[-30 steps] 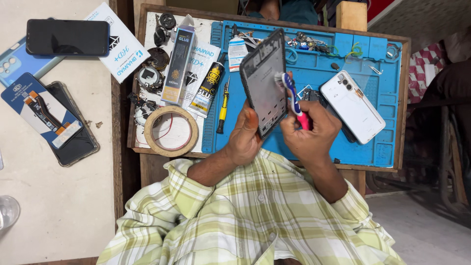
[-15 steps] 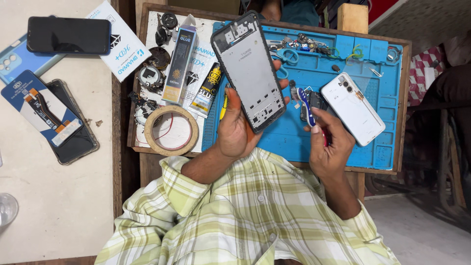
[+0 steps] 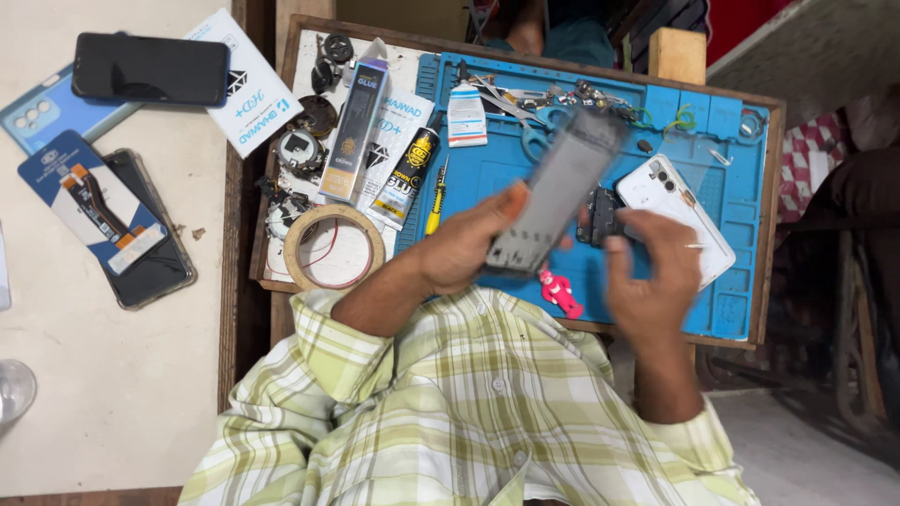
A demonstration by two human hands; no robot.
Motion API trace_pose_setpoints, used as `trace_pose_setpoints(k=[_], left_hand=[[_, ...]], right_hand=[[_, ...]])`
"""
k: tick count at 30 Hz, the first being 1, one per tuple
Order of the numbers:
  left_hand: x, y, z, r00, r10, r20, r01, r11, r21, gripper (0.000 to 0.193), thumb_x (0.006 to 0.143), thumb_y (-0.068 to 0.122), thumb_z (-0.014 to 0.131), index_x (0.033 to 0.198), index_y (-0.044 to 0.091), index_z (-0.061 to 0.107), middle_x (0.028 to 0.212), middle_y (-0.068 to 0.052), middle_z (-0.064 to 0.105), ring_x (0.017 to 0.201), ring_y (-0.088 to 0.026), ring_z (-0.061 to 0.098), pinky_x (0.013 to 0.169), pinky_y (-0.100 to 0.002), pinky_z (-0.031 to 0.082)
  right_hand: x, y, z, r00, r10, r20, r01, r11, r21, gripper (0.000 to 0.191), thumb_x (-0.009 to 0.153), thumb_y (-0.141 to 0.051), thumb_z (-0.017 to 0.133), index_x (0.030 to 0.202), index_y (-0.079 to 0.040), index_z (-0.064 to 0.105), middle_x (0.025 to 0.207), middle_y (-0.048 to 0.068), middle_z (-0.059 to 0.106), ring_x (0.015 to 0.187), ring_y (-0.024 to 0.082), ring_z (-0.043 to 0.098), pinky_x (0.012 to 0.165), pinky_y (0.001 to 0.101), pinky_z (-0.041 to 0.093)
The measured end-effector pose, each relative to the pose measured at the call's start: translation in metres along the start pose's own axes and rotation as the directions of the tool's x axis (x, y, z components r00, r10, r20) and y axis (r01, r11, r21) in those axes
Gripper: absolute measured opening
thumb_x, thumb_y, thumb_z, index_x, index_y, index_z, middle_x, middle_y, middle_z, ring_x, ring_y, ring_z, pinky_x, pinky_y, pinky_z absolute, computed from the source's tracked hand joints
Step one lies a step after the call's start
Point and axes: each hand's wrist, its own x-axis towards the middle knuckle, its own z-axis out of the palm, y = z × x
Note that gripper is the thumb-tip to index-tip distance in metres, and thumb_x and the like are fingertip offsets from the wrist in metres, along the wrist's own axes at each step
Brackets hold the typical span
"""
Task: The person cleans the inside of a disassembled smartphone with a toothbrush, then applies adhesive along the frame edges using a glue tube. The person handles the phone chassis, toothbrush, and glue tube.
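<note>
My left hand (image 3: pixel 464 248) grips a grey phone frame (image 3: pixel 553 192) by its lower end and holds it tilted above the blue work mat (image 3: pixel 741 281); the frame is blurred by motion. My right hand (image 3: pixel 652 276) hovers just right of the frame, its fingertips at a small dark part (image 3: pixel 598 215) on the mat. The hand is blurred, so I cannot tell whether it grips that part. A small pink tool (image 3: pixel 560 292) lies on the mat below the frame. A white phone back (image 3: pixel 675 215) rests beside my right hand.
Glue tubes (image 3: pixel 354 131), a tape roll (image 3: pixel 334 248), a yellow-handled screwdriver (image 3: pixel 436 201) and small metal parts (image 3: pixel 562 96) fill the wooden tray (image 3: pixel 771 225). On the white table at the left lie a black phone (image 3: pixel 150 68), a dark screen (image 3: pixel 155 253) and printed packets (image 3: pixel 94 201). Another person sits beyond the tray.
The phone frame has swung from upright to tilted right. My right hand has let go of the pink tool, which now lies on the mat, and has moved toward the dark part.
</note>
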Motion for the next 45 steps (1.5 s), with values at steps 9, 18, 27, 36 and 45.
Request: trace_pose_setpoints(k=[9,18,27,36,45], left_hand=[[0.011,-0.012,0.02,0.96,-0.278,0.03,0.134,0.552,0.823,0.07,0.105,0.054,0.033,0.152,0.003,0.045,0.132,-0.02,0.068,0.121,-0.031,0.065,0.104,-0.038,0.049],[0.0,0.062,0.053,0.963,-0.258,-0.082,0.144,0.235,0.961,0.099,0.092,0.07,0.052,0.159,0.003,0.025,0.143,-0.027,0.054,0.13,-0.04,0.057,0.104,-0.043,0.048],[-0.03,0.115,0.077,0.952,-0.015,0.305,-0.281,0.349,0.894,0.098,0.094,0.053,0.077,0.166,0.012,0.025,0.168,-0.026,0.033,0.157,-0.04,0.036,0.125,-0.049,0.042],[-0.043,0.104,0.079,0.914,0.344,0.214,-0.264,0.106,0.959,0.05,0.088,0.014,0.089,0.132,0.013,0.065,0.147,-0.01,0.055,0.136,-0.029,0.06,0.11,-0.038,0.057],[-0.032,0.077,0.071,0.735,0.533,0.42,-0.397,-0.164,0.903,0.028,0.087,0.006,0.087,0.111,0.009,0.072,0.118,-0.008,0.071,0.111,-0.026,0.072,0.093,-0.037,0.062]], right_hand=[[0.053,-0.013,-0.047,0.765,-0.477,0.433,0.47,0.873,0.131,0.042,0.074,-0.02,0.084,0.113,-0.009,0.07,0.115,0.014,0.069,0.105,0.032,0.068,0.086,0.0433,0.052],[0.028,0.017,-0.021,0.88,-0.352,0.319,0.296,0.932,0.21,0.03,0.072,0.002,0.077,0.1,-0.007,0.074,0.099,0.008,0.074,0.091,0.026,0.072,0.079,0.0349,0.055],[0.005,0.025,-0.009,0.866,-0.455,-0.206,0.494,0.841,0.219,0.033,0.074,0.013,0.066,0.104,0.0,0.07,0.1,0.015,0.072,0.096,0.032,0.072,0.085,0.0427,0.058],[-0.009,0.031,-0.015,0.847,-0.39,-0.361,0.46,0.879,0.13,0.018,0.09,-0.003,0.069,0.108,-0.004,0.069,0.106,0.013,0.071,0.102,0.032,0.067,0.089,0.0457,0.056],[-0.012,0.031,-0.012,0.851,-0.391,-0.352,0.451,0.886,0.106,0.023,0.087,0.005,0.067,0.107,-0.006,0.068,0.105,0.012,0.07,0.1,0.031,0.066,0.088,0.0439,0.057]])
